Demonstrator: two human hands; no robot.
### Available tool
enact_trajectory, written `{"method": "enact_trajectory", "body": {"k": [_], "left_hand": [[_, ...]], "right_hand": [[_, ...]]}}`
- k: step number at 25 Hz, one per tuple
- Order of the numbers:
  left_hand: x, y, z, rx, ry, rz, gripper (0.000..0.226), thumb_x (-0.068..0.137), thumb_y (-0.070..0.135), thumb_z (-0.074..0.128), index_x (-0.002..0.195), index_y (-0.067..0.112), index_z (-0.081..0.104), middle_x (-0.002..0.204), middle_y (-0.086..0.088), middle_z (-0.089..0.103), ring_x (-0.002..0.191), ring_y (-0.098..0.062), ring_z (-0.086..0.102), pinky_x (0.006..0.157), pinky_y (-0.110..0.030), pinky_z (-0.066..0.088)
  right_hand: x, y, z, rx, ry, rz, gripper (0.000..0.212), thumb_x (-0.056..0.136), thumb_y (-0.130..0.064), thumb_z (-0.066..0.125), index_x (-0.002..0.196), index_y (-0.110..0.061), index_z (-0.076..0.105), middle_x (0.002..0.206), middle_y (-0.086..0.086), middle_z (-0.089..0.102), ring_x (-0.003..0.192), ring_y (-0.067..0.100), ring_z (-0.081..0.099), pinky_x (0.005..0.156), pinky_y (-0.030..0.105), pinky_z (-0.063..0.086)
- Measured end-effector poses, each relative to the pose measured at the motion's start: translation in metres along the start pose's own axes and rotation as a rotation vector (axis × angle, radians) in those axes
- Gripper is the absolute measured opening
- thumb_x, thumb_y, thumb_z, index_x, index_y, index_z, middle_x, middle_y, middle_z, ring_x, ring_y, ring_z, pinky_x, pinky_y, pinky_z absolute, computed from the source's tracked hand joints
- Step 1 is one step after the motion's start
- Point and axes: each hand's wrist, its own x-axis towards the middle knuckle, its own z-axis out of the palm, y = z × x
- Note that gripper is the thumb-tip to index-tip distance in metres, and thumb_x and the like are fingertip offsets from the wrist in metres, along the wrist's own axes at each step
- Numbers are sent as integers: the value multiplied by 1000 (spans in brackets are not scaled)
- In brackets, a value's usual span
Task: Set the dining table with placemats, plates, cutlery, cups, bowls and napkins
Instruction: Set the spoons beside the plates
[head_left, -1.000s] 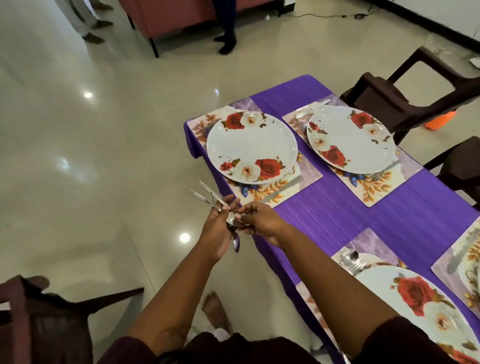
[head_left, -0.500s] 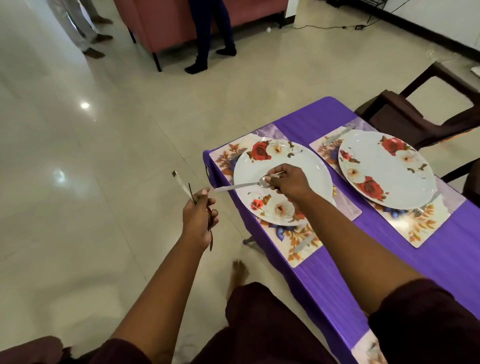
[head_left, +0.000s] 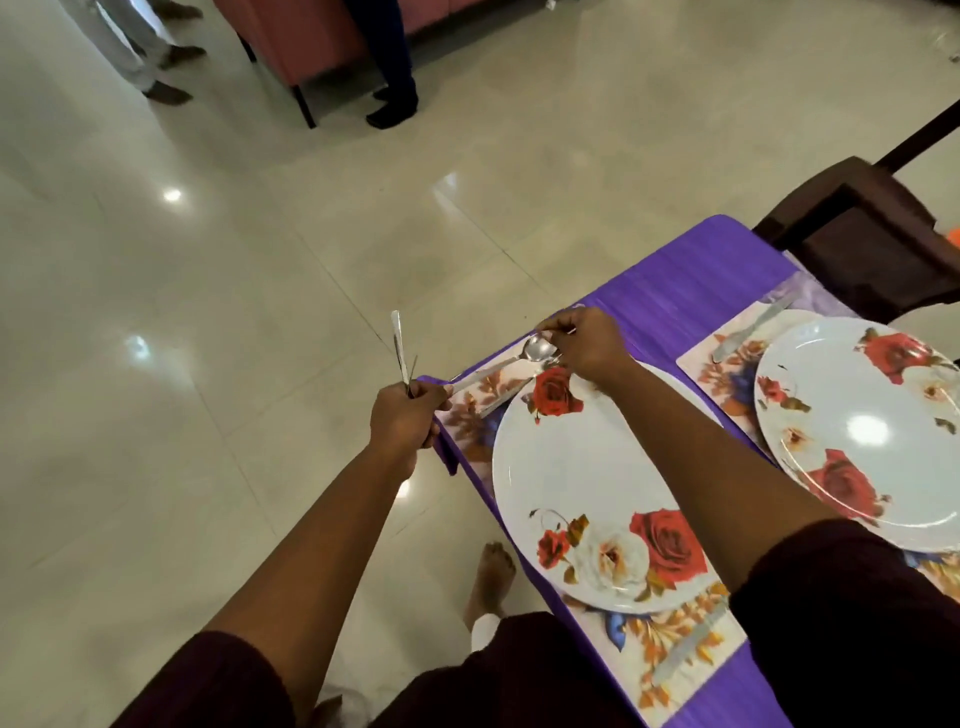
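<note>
My right hand (head_left: 582, 347) pinches a steel spoon (head_left: 506, 361) by its bowl end, low over the far end of the floral placemat (head_left: 470, 415), beyond the rose-patterned plate (head_left: 582, 483). The spoon's handle points left toward my left hand (head_left: 405, 415), which grips a bunch of spare cutlery (head_left: 399, 353) upright, just off the table's left edge. A second rose plate (head_left: 862, 431) sits on its own placemat (head_left: 727, 358) to the right, with a knife (head_left: 753, 326) beside it. Another knife (head_left: 685, 649) lies on the near end of the first placemat.
The table wears a purple cloth (head_left: 691, 265). A dark brown chair (head_left: 872, 234) stands at the far right corner. On the tiled floor beyond are a red sofa (head_left: 291, 36) and two standing people's legs (head_left: 395, 67). My bare foot (head_left: 491, 577) is beside the table edge.
My right hand has carried one spoon from over the plate to the placemat's far end. My left hand kept the remaining cutlery and moved closer to the table corner.
</note>
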Motion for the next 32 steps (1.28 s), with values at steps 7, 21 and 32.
{"method": "enact_trajectory", "body": {"k": [7,21,32], "left_hand": [[51,-1,27,262,-46,0,17,89,20,63,91,6,70,78,-9,67,65,-21,61,53,-30,50],[62,-8,28,495,-123,46,25,95,30,58,106,8,64,90,-4,64,74,-16,61,66,-26,53],[59,-11,24,555,-153,154,25,95,28,59,110,8,62,91,-1,62,77,-14,60,69,-25,54]], "right_hand": [[53,17,-4,-17,-63,139,5,82,-10,75,86,-12,73,69,-7,64,59,-2,56,53,12,42],[58,30,8,89,-91,237,14,80,-18,78,89,-8,74,88,8,72,80,15,65,75,24,54],[54,34,17,76,-79,229,15,77,-27,80,70,-29,67,84,0,72,100,25,63,102,50,43]]}}
